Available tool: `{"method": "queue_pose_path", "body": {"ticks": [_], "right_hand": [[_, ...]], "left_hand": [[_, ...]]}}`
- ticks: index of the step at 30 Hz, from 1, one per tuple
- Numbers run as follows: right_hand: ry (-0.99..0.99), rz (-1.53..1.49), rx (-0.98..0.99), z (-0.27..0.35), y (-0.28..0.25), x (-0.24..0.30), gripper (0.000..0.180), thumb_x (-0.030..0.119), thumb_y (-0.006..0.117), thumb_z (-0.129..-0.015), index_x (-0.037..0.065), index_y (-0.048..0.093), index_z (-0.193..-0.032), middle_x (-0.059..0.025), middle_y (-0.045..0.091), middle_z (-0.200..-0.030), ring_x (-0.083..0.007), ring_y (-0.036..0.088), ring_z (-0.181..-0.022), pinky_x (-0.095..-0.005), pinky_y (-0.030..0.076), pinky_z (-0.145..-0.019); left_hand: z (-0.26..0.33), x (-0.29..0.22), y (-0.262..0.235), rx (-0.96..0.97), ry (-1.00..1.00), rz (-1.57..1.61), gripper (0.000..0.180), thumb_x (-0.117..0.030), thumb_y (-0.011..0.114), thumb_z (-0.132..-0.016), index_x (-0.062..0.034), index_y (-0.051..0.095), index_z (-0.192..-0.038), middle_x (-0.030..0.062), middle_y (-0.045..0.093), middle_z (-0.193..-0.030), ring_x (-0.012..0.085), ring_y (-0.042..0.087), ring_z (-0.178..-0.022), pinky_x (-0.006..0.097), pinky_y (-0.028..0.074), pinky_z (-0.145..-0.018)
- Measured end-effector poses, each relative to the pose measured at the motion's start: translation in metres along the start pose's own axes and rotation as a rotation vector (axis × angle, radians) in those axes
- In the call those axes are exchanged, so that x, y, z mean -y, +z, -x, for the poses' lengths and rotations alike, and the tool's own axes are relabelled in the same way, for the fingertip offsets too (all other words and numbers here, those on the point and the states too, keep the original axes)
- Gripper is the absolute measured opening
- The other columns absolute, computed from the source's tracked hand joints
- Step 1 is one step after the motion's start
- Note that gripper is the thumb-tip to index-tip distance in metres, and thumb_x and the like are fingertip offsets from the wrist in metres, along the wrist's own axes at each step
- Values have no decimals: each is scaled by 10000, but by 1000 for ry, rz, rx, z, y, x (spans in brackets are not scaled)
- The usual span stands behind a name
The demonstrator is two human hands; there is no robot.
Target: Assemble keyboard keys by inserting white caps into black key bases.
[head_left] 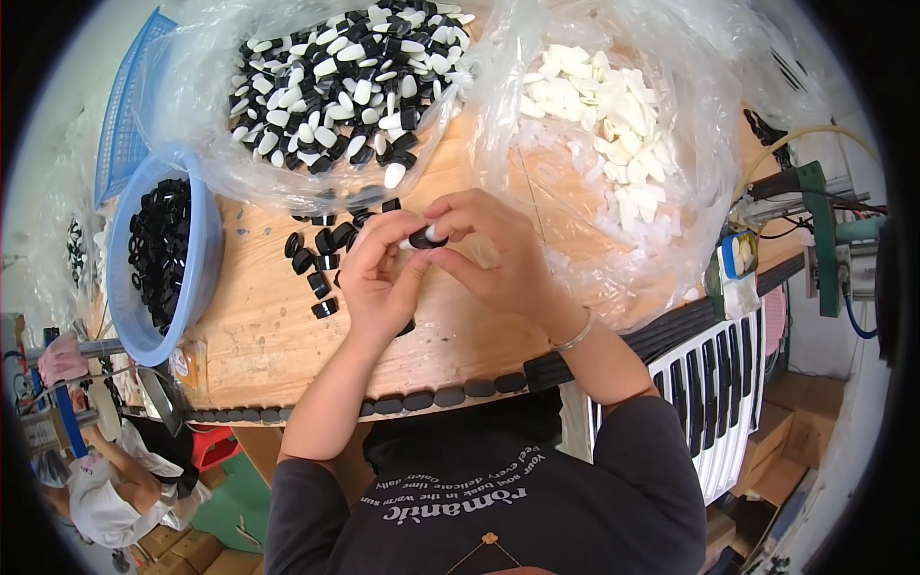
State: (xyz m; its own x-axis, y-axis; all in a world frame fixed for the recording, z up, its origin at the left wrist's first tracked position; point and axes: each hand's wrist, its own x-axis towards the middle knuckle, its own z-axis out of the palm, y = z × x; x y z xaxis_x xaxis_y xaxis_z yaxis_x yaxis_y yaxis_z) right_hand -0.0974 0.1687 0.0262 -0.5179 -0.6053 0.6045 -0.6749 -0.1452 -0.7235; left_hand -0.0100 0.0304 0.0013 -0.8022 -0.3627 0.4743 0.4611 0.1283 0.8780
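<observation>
To the right of the light-blue plastic tub [208, 240], the left hand [377, 276] and the right hand [498, 251] are meeting over the wooden tabletop [259, 321]. Both are keeping a narrow pinch, thumbs and fingers holding one small black cap [426, 241] between them; a bit of white is showing beside it, partly hidden by the fingers. Loose black caps [326, 263] are lying between the tub and the hands. More black rings [161, 244] are filling the tub. Beyond it to the right, black-and-white parts [340, 86] are heaping on clear plastic; farther right of it, off-white flat pieces [632, 120] are resting on more plastic.
</observation>
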Motion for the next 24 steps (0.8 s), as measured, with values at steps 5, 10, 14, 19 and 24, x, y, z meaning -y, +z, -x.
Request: {"method": "queue_pose_path", "body": {"ticks": [5, 10, 14, 19, 24], "right_hand": [[338, -413, -82, 5, -1, -5, 179, -27, 713, -780, 7, 597, -912, -105, 612, -1053, -122, 617, -904, -233, 522, -735], [167, -213, -89, 2, -2, 0, 179, -31, 737, -745, 3, 617, -874, -107, 627, -988, -143, 633, -852, -245, 524, -695], [29, 61, -137, 1, -1, 7, 174, -27, 752, -712, 10, 635, -836, -99, 638, -921, -186, 647, -797, -276, 524, -668], [-24, 119, -80, 1, 1, 4, 186, -24, 749, -710, 13, 644, -859, -100, 640, -926, -198, 645, -789, -283, 523, -661], [21, -32, -110, 1, 1, 8, 178, -26, 739, -724, 10, 649, -872, -104, 640, -927, -198, 646, -793, -277, 524, -676]], "left_hand": [[0, -8, 1, -29, -157, -56, 220, 102, 636, -800, 33, 628, -1009, 88, 596, -1000, 116, 550, -844, 220, 453, -740], [0, 1, -9, 56, -86, -227, 91, 70, 630, -821, 34, 642, -903, 59, 624, -857, 86, 529, -719, 204, 427, -639], [0, 0, -6, -15, -200, -141, 75, 71, 620, -813, 26, 643, -868, 65, 612, -764, 123, 534, -667, 220, 419, -610], [-11, -13, 5, 32, 33, -431, 123, 82, 625, -786, 29, 654, -893, 89, 629, -786, 181, 561, -682, 252, 447, -629], [1, 3, -4, 36, -4, -188, 136, 46, 639, -818, 28, 683, -946, 64, 645, -812, 121, 541, -687, 212, 412, -614]]}}
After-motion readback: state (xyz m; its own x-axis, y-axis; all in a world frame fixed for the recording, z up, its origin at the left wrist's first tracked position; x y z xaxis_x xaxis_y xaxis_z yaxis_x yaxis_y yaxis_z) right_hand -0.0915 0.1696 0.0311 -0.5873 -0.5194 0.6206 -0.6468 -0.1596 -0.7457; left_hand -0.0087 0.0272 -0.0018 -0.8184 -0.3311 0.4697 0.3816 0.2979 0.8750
